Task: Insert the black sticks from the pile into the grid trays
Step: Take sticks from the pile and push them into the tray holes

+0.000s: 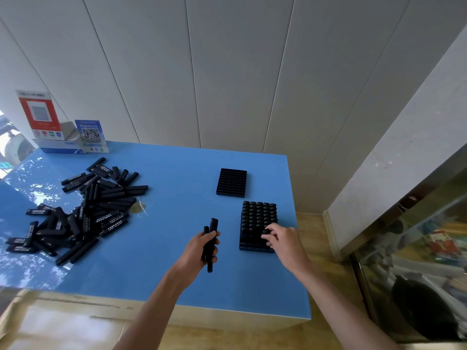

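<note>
On a blue table, the left hand gripped several black sticks; right hand fingertips curled onto sticks in the nearly full grid tray, the pile lying far left.

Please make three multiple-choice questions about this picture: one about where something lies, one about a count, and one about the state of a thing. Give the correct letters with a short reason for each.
1. Where does the pile of black sticks lie on the blue table?
A. its left part
B. its right edge
C. inside a tray

2. How many grid trays are on the table?
A. one
B. two
C. four

3. What is the state of the far tray?
A. full of sticks
B. empty
C. turned over

Answers:
1 A: the pile is spread left of both hands.
2 B: the far tray and the near tray are the only ones.
3 B: its cells show open, while the near tray holds sticks; the right hand is on it and the left hand grips spare sticks.
</note>
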